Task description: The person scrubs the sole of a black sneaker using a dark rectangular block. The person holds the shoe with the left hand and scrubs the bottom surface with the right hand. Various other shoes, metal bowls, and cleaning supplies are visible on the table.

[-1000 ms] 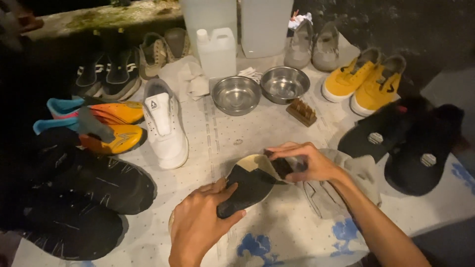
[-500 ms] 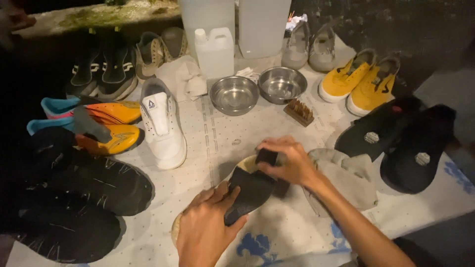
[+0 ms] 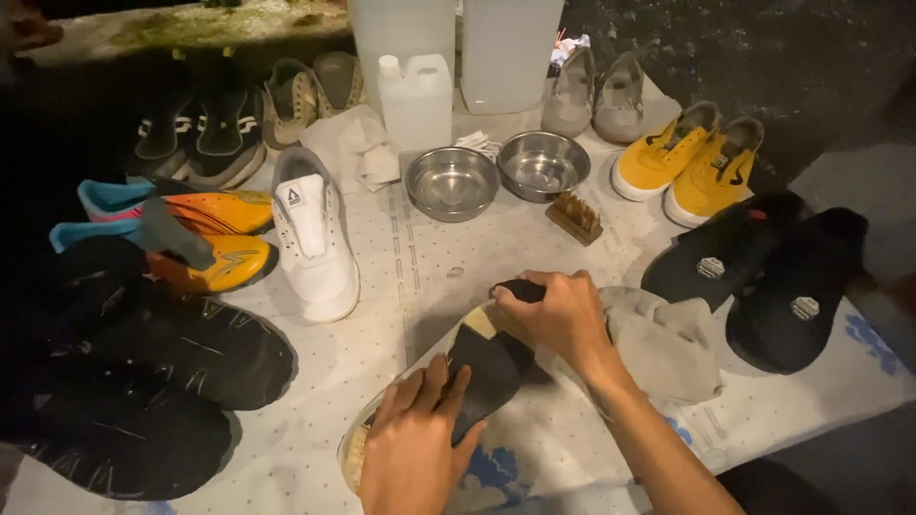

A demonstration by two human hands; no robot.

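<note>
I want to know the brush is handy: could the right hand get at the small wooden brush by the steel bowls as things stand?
Probably yes. The right hand rests on the dark insole, and the wooden brush lies just beyond it on bare cloth with nothing between. The hand would have to let go of the insole first.

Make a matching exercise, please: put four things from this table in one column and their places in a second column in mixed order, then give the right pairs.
1. white shoe
2. yellow shoes
3. wooden brush
4. grey cloth

a. far right of the table
b. right of the right hand
c. left of the steel bowls
d. just in front of the bowls

Pairs: 1-c, 2-a, 3-d, 4-b
</note>
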